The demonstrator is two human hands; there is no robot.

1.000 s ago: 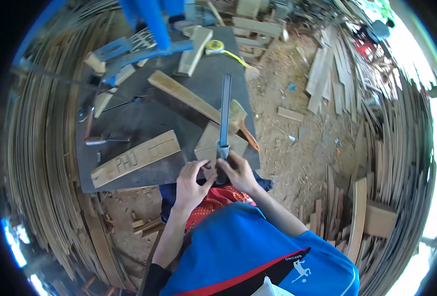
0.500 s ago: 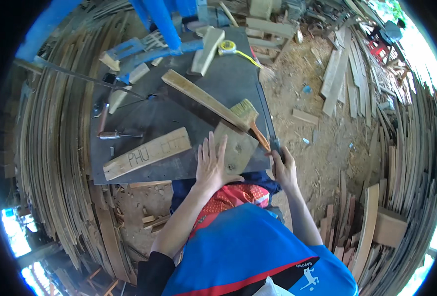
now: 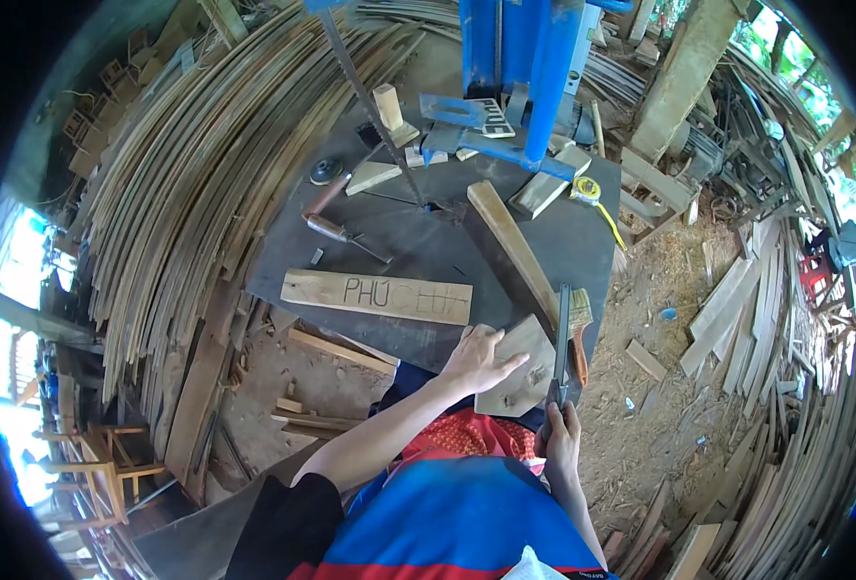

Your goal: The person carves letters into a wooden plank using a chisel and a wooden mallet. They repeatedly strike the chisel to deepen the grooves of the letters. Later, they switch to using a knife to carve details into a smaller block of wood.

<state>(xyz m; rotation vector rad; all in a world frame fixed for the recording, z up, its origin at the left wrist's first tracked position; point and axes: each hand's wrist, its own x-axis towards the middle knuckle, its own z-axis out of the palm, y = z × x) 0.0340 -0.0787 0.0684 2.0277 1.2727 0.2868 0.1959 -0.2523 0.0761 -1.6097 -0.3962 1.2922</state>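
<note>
In my right hand, at the table's front right, is a long, dark, flat file. Its blade points away from me, passing over the space between a pale wood block and a brush with an orange-brown handle. My left hand is at the left side of that block, thumb apart and fingers loosely bent, gripping nothing. Left of it lies a board with dark lettering. A long wooden bar slants away behind the block.
A thin saw blade runs down into the dark table beside a blue machine frame. A screwdriver-like tool, a yellow tape measure and offcuts lie around. Stacked planks stand left; scraps litter the ground right.
The view has swung left. My left hand has gone from lying flat with spread fingers to bent fingers at the block's left side. My right hand has brought the file inward, beside the brush.
</note>
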